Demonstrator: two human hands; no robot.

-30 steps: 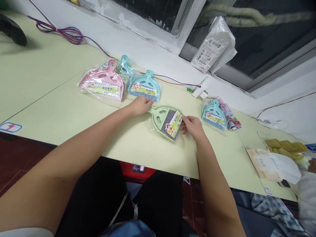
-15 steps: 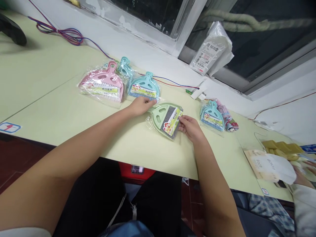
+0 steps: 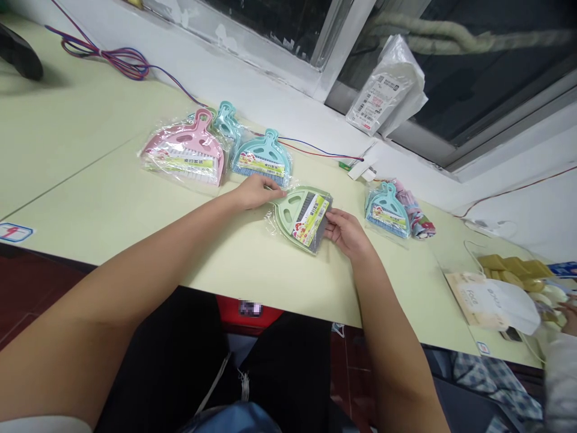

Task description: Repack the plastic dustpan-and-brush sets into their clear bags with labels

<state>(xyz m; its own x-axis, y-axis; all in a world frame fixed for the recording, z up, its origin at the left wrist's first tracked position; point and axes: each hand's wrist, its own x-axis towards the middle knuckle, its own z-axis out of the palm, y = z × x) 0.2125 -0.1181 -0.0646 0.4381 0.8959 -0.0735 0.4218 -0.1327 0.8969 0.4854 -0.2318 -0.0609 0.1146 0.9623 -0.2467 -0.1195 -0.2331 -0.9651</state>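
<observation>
A light green dustpan [image 3: 285,211] with a grey-bristled brush [image 3: 321,230] lies in clear plastic wrap at a slant above the table. Across the bristles runs a printed label card [image 3: 311,219] with red and yellow pictures. My left hand [image 3: 260,191] is closed round the dustpan's handle end, which the fingers hide. My right hand [image 3: 346,233] pinches the wrapped set at its bristle edge, thumb on top. Just behind my left hand lies a blue wrapped dustpan set [image 3: 265,157], and left of it a pink one [image 3: 192,147].
Another blue set [image 3: 388,211] lies to the right beside a patterned cloth bundle [image 3: 415,210]. Coiled red and blue wires [image 3: 126,63] run along the wall. A white package [image 3: 381,90] leans on the window. At far right, a person's hand [image 3: 568,313] is near yellow items [image 3: 514,267].
The label card has slid over the bristles toward the handle, so more grey bristle shows at the outer edge. Both my hands stay on the green set. The person's hand at right has shifted.
</observation>
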